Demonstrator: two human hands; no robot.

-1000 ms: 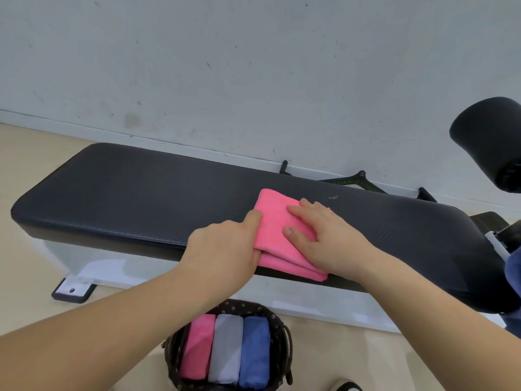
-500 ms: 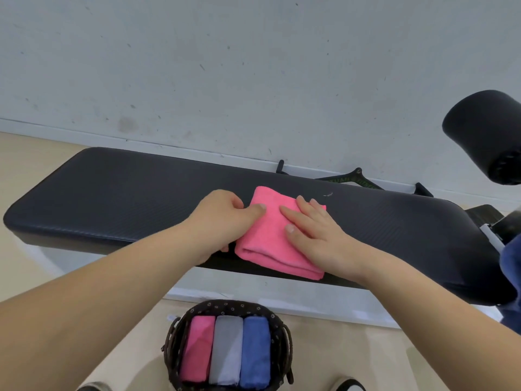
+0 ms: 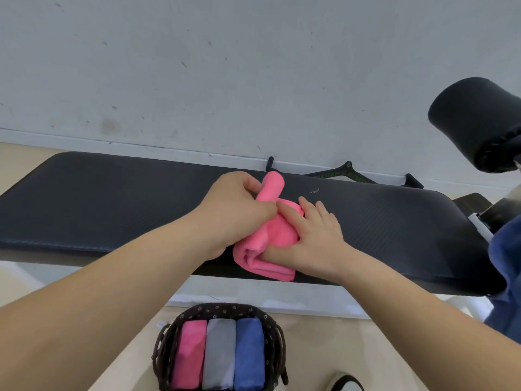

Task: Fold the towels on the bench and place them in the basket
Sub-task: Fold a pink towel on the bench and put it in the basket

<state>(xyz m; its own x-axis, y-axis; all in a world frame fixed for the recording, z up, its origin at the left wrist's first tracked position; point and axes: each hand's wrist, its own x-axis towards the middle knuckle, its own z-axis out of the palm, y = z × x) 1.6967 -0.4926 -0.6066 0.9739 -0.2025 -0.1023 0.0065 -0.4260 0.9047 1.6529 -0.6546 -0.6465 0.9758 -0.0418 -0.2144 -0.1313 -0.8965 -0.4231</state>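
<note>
- One pale grey wall [image 3: 253, 80], scuffed and spotted, behind everything.
- One desk [image 3: 112, 198]: long, black, padded, with a fine ribbed surface, running left to right along the wall.
- One black foam roller [image 3: 476, 122], raised at the right, above the desk's end.
- One dark blue cloth [image 3: 507, 277] at the right edge, cut off by the frame; cannot tell what kind.
- One dark woven basket [image 3: 225, 309] on the floor just in front of the desk, with small pale flowers printed on the rim band.
- One pink towel [image 3: 279, 230] on the desk near its front edge, about midway along: bright pink, soft and fleecy, partly folded. Near end in stacked layers, rounded at the fold and flat against the padding; far end lifted into a loose upright loop.
- Two bare hands, both on that towel.
- Left hand [image 3: 234, 210]: fingers [image 3: 251, 184] curled and pressed together, pinching the raised loop against the thumb.
- Right hand [image 3: 313, 238]: fingers [image 3: 307, 206] straight and slightly spread, pressing down flat on the folded part, thumb along the near layers.
- Three towels in the basket, upright and side by side, touching: stowed pink towel [image 3: 189, 354] at left, stowed grey towel [image 3: 219, 354] in the middle, stowed blue towel [image 3: 249, 354] at right.
- One shoe tip [image 3: 345, 383], black and white, at the bottom edge.
</note>
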